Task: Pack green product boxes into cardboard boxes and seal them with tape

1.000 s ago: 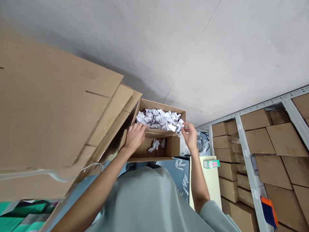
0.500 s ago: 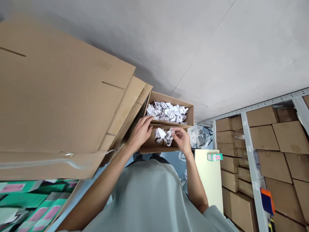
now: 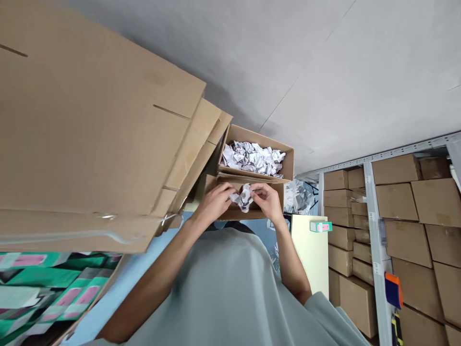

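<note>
Between my two hands is a piece of crumpled white paper (image 3: 243, 199), above the nearer cardboard box (image 3: 236, 214). My left hand (image 3: 216, 201) has its fingers closed on the paper's left side. On the other side, my right hand (image 3: 265, 199) pinches the paper with thumb and fingers. Just beyond stands a second cardboard box (image 3: 289, 166), holding a heap of crumpled paper (image 3: 254, 157). My hands hide part of the nearer box's inside.
Large flattened cardboard sheets (image 3: 108, 125) lean at the left, above green-and-pink cartons (image 3: 72, 298). A pale yellow tabletop (image 3: 306, 259) bears one small green carton (image 3: 320, 227). Shelving (image 3: 372, 230) with stacked brown boxes (image 3: 396, 202) lines the right. A grey wall (image 3: 288, 57) rises ahead.
My left hand has moved right from the box edge and closed on the crumpled paper. My right hand keeps hold of it. The view has shifted slightly.
</note>
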`<state>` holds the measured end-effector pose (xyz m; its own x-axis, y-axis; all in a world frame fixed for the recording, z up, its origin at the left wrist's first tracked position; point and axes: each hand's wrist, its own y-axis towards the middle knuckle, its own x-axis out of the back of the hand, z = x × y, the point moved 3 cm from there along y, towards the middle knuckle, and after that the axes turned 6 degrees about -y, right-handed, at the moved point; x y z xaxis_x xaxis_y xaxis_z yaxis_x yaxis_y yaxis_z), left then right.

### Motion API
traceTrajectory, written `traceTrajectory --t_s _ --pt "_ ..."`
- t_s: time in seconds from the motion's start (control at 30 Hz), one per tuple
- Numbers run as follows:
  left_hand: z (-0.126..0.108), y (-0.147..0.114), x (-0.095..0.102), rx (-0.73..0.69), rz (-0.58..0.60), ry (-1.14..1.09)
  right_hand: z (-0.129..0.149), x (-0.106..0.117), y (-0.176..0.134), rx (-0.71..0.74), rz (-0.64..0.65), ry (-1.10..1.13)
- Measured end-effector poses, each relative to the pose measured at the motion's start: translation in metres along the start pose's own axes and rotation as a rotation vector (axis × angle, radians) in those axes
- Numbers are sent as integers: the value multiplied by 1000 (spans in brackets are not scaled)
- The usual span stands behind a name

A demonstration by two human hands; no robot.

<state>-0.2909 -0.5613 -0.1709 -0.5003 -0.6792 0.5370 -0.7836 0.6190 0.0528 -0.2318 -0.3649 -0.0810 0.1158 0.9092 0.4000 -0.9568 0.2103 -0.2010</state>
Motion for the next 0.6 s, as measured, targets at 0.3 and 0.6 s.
traceTrajectory --t_s 0.3,0.6 --pt "24 -10 -14 68 -34 123 15 51 9 124 -173 -17" --pt "-4 -37 15 -14 -311 129 6 91 52 200 -434 -52"
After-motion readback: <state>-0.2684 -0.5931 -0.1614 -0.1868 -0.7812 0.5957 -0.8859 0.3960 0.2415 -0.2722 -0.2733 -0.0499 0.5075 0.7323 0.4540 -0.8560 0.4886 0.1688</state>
